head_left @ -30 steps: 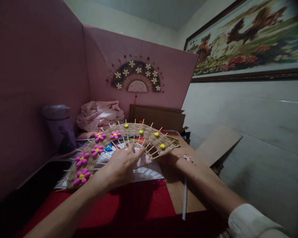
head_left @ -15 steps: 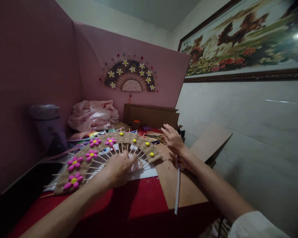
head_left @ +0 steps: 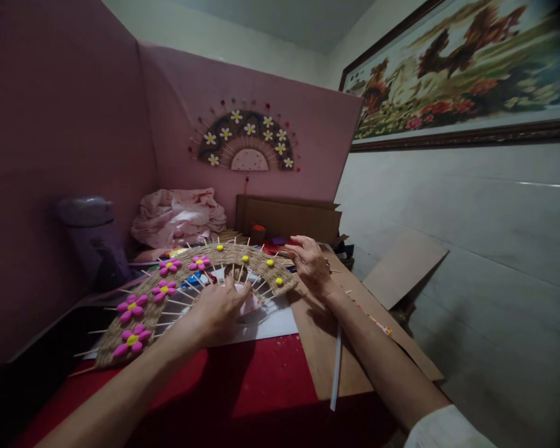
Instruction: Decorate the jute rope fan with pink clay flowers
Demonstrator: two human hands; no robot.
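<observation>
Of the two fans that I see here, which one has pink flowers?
The lower fan, the one which the left hand touches, has pink flowers. The upper fan, against the pink panel, has white flowers instead.

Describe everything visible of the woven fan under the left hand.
The woven fan is a tan, twine-like arch over thin pale sticks whose tips jut past its outer edge. Five pink flowers with yellow centres sit on its left, four yellow dots along its right. It lies over a white sheet, arch away from the person. The left hand is on its inner part; the right hand is near its right end, contact unclear.
</observation>
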